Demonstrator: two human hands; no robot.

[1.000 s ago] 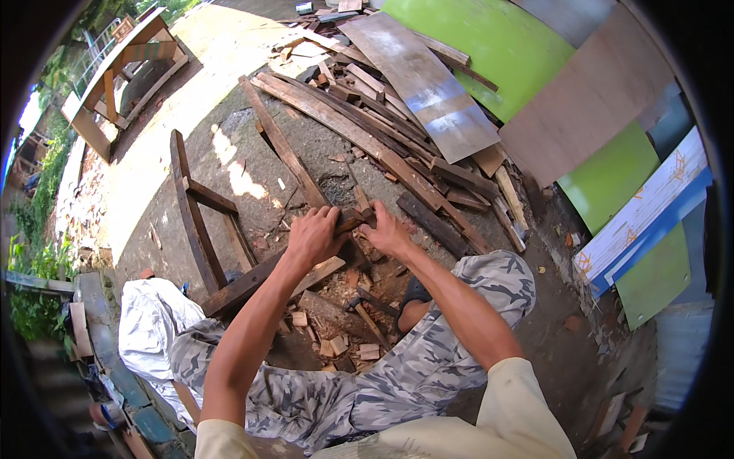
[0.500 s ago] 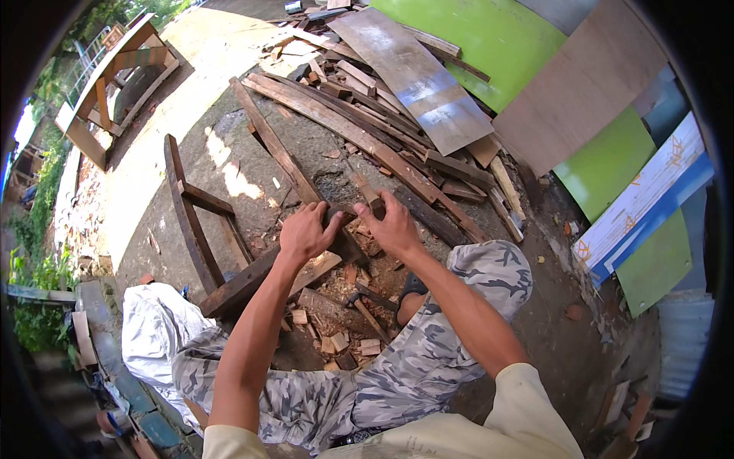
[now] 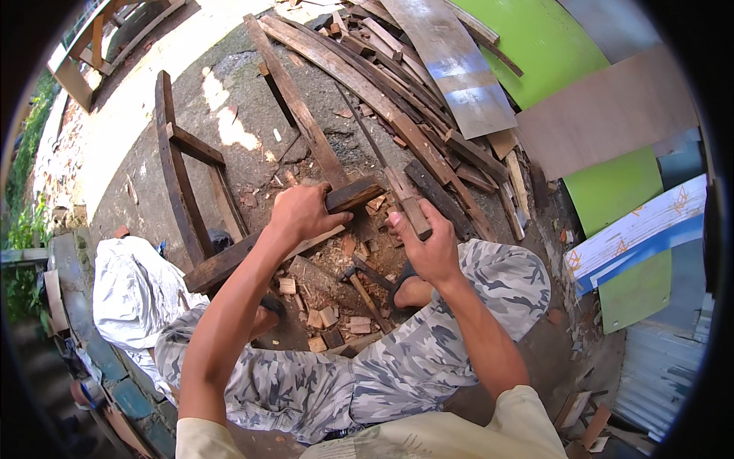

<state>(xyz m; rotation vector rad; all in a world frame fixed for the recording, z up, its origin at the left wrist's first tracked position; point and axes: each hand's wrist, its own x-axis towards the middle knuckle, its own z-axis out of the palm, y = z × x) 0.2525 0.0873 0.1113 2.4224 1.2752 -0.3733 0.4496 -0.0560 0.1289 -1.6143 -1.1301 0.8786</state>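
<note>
My left hand (image 3: pixel 302 214) is wrapped over a dark wooden beam (image 3: pixel 355 194), whose cut end sticks out to the right of my fingers. My forearm crosses its line, and a dark length continues at the lower left. In my right hand (image 3: pixel 432 241), fingers closed, is a long thin-bladed tool (image 3: pixel 410 208) with a blocky wooden handle. Its dark blade points up and away to the left, seen nearly edge-on, so its exact kind is unclear. The tool is apart from the beam. Below lies a hammer-like tool (image 3: pixel 367 297) with a wooden handle, among offcuts (image 3: pixel 327 315) and shavings.
A joined wooden frame (image 3: pixel 180 176) stands at the left, beside a white cloth (image 3: pixel 130 298). Beyond my hands, a long plank (image 3: pixel 298 107) lies near a pile of timber (image 3: pixel 397 115). Green and brown panels (image 3: pixel 612 115) and corrugated metal (image 3: pixel 661 375) line the right.
My right hand has moved right and nearer to me with the tool, away from the beam's end. My left hand keeps its grip. The whole view has shifted somewhat.
</note>
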